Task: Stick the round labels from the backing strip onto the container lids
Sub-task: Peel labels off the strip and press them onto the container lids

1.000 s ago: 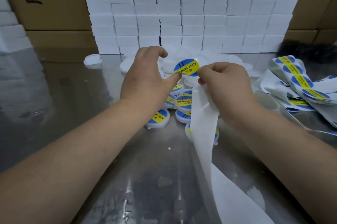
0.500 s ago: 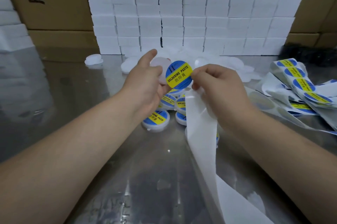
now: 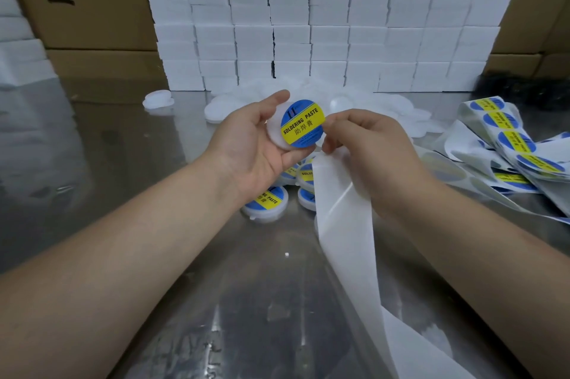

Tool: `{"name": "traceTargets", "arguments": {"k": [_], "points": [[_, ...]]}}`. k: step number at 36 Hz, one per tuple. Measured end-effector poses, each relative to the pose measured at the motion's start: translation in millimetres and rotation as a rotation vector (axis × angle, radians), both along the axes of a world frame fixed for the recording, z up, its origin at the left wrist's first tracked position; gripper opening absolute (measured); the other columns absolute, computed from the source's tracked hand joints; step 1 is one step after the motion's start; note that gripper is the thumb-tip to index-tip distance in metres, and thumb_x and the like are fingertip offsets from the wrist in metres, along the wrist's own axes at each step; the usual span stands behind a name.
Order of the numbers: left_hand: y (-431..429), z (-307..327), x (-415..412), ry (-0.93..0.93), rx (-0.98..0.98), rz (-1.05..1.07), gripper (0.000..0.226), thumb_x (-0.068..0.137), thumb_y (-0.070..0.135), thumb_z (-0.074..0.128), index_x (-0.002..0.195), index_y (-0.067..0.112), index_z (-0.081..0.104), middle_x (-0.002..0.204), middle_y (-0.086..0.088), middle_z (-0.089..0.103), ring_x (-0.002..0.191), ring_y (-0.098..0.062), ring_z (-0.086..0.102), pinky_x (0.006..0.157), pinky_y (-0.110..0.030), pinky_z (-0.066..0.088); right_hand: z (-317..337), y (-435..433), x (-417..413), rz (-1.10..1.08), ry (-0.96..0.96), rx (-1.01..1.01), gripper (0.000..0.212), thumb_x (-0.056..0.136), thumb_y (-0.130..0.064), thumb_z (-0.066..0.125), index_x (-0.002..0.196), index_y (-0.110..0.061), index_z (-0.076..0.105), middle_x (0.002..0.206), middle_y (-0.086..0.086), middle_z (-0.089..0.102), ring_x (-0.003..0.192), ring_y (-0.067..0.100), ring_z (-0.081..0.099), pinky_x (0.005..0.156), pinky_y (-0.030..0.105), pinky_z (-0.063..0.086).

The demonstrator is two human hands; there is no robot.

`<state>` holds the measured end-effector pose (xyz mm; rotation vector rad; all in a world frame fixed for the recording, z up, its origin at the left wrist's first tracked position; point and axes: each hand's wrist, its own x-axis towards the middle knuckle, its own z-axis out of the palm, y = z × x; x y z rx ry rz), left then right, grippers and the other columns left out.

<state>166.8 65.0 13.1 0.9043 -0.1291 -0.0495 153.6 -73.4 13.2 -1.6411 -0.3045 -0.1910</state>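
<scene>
My left hand (image 3: 253, 144) holds a white round lid (image 3: 274, 132) palm-up, thumb and fingers curled around its rim. A round blue and yellow label (image 3: 303, 124) reading SOLDERING PASTE lies over the lid's right part. My right hand (image 3: 367, 147) pinches the label's right edge with its fingertips and also grips the white backing strip (image 3: 342, 224), which hangs down toward the near edge. Several labelled lids (image 3: 267, 201) lie on the table below my hands.
A steel table (image 3: 154, 193) carries a pile of blank white lids (image 3: 391, 101) at the back and a loose strip of unused labels (image 3: 509, 138) at the right. White foam blocks (image 3: 308, 17) and cardboard boxes (image 3: 86, 2) wall the back.
My left hand turned palm-up and brought a white lid under the label. The label, held free a second ago, now sits over the lid.
</scene>
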Motion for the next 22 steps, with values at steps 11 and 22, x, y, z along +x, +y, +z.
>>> {"name": "traceTargets", "arguments": {"k": [11,22], "points": [[-4.8,-3.7,-0.4,-0.074,0.068,0.054,0.022,0.095,0.012,0.044,0.109,0.020,0.058,0.081,-0.005,0.070,0.066,-0.024,0.069,0.059,-0.031,0.058,-1.4,0.9,-0.6,0.030,0.013,-0.020,0.023,0.082,-0.009,0.055,0.063,-0.012,0.068,0.048,-0.009,0.054,0.042,0.002,0.045,0.039,0.007,0.031],[-7.2,-4.4,-2.4,-0.099,0.128,0.107,0.028,0.091,0.003,0.049,0.105,0.025,0.061,0.089,-0.003,0.069,0.066,-0.022,0.070,0.055,-0.028,0.056,-1.6,2.3,-0.6,0.036,0.015,-0.039,0.032,0.080,-0.015,0.057,0.054,-0.027,0.070,0.049,-0.008,0.055,0.043,0.004,0.046,0.040,0.009,0.035]]}}
